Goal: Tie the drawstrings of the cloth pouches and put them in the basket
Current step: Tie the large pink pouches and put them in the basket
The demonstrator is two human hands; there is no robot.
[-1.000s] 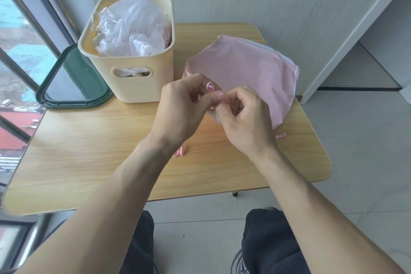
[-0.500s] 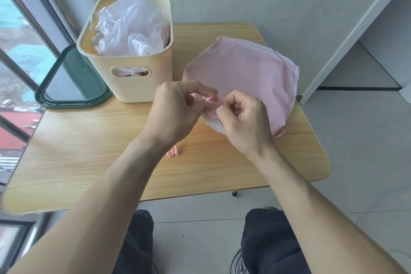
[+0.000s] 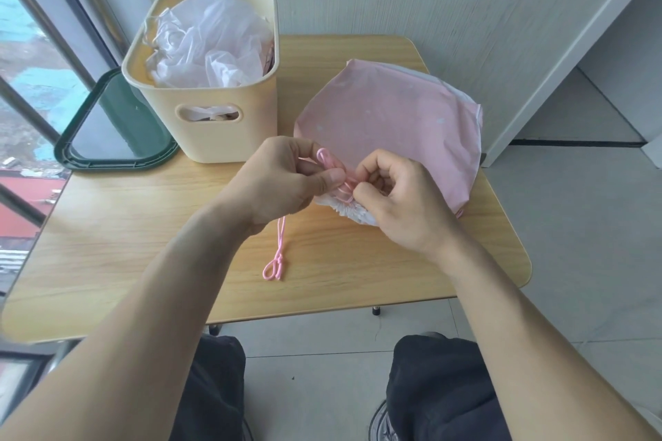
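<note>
The pink pouch lies flat on the wooden table, to the right of the cream basket, with its gathered white mouth toward the person. Both hands meet at that mouth. The left hand has its fingers curled and its thumb pressed against the forefinger, pinching the pink drawstring; a small loop of the cord stands up above the fingers. The right hand has its fingers curled inward and pinches the same cord just beside the left thumb. A second length of drawstring runs down from under the left hand and ends in a small looped knot lying on the table surface. The basket holds crumpled clear plastic bags. A dark green tray sits at the table's left edge, touching the basket's left side.
</note>
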